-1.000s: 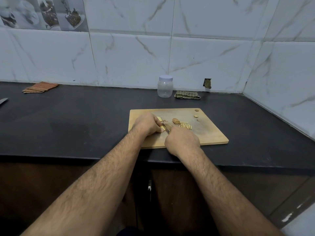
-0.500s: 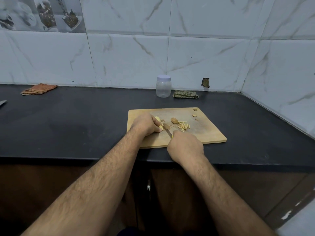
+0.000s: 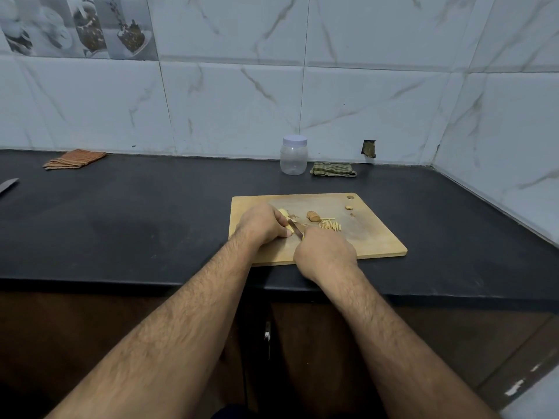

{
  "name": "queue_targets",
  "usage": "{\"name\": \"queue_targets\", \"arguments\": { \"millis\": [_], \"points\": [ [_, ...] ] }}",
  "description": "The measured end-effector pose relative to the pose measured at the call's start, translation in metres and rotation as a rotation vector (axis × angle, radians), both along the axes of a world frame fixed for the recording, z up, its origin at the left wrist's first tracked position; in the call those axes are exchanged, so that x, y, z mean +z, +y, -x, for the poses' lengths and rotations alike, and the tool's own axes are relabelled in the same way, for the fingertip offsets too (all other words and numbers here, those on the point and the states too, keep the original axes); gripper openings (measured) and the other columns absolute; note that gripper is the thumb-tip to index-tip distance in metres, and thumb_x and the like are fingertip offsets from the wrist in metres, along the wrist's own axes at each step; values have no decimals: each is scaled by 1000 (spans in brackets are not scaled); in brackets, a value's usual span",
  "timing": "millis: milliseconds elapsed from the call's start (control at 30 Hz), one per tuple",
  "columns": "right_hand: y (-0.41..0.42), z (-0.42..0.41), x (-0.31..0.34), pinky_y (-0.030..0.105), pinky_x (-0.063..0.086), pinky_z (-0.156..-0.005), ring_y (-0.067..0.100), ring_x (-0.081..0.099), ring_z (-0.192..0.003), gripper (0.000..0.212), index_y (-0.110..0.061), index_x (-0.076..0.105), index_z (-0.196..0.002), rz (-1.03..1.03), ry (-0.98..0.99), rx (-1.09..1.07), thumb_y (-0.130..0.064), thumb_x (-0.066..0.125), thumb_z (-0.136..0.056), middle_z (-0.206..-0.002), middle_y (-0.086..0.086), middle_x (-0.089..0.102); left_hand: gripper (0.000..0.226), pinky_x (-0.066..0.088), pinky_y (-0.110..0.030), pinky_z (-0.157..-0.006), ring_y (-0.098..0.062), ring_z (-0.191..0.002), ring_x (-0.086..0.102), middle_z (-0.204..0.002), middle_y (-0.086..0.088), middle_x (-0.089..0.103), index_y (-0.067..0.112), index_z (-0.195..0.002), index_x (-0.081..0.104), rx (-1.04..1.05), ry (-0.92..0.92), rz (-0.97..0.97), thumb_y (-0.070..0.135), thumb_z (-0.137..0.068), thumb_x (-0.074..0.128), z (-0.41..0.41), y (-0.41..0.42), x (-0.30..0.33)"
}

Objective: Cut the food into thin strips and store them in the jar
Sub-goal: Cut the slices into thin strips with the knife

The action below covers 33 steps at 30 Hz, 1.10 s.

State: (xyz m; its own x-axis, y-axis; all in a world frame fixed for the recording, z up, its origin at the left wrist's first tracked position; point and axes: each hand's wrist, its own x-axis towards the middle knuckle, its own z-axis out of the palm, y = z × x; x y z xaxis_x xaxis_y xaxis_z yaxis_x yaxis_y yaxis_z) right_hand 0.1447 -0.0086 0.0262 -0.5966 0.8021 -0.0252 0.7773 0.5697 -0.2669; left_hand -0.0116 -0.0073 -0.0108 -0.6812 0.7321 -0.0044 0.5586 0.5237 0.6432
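A wooden cutting board [image 3: 375, 237] lies on the black counter. My left hand [image 3: 262, 223] grips a pale yellow piece of food [image 3: 283, 213] on the board's left half. My right hand [image 3: 325, 254] grips a knife; its blade [image 3: 298, 228] slants up to the left, against the food by my left fingers. A brown chunk of the food [image 3: 313, 216] and a small heap of thin strips [image 3: 330, 225] lie just right of the blade. The clear plastic jar [image 3: 293, 155] with a white lid stands behind the board, near the wall.
A green checked cloth [image 3: 332, 170] lies right of the jar. An orange striped cloth [image 3: 74, 159] sits far left by the wall, and another knife blade [image 3: 8, 186] pokes in at the left edge. Small offcuts [image 3: 349, 207] rest near the board's far right corner.
The knife hand has shifted slightly forward, then back toward me; the blade works at the food by my left fingers. The left hand stays put on the food.
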Motion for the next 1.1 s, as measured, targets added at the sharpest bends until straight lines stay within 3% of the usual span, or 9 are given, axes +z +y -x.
{"name": "queue_targets", "arguments": {
  "millis": [200,367,600,800,967,1100],
  "points": [
    [0,5,-2,32,44,-73,23,59,-105,31,-16,58,-125,-18,-16,-1,-15,46,-96,-117,5,63,26,50,-29,-89,-10,-103,62,-111,12,71,26,-102,77,-5,-8,-15,27,-77,84,1,0,-1],
    [0,8,0,31,44,-73,22,59,-108,32,-17,56,-128,-40,-28,14,-16,47,-97,-121,5,62,27,48,-27,-85,-10,-103,61,-112,12,70,26,-103,77,-7,1,-10,27,-77,84,1,0,-1],
    [-7,-14,-9,34,41,-68,20,50,-87,30,-20,57,-122,-32,-40,25,-15,47,-94,-107,3,60,25,51,-28,-88,-9,-103,63,-110,13,71,27,-103,77,-14,20,-5,29,-79,83,2,0,-1],
    [-8,-24,-9,34,40,-68,20,49,-88,30,-20,55,-122,-24,-26,24,-16,44,-94,-110,3,61,20,53,-31,-87,-10,-98,63,-103,12,72,29,-97,78,7,-6,5,29,-78,83,1,0,-1],
    [-5,-18,-6,34,41,-70,20,49,-88,29,-18,56,-122,-13,22,20,-15,45,-95,-101,2,57,20,50,-26,-78,-10,-96,65,-98,9,73,29,-94,77,30,-13,-19,29,-75,85,0,0,-3],
    [-3,-13,-4,34,41,-72,22,53,-94,36,-19,53,-129,-6,37,22,-14,44,-95,-112,4,61,22,51,-27,-81,-8,-97,65,-100,11,73,28,-97,77,24,5,-28,29,-76,84,1,-1,-5]
  ]
}}
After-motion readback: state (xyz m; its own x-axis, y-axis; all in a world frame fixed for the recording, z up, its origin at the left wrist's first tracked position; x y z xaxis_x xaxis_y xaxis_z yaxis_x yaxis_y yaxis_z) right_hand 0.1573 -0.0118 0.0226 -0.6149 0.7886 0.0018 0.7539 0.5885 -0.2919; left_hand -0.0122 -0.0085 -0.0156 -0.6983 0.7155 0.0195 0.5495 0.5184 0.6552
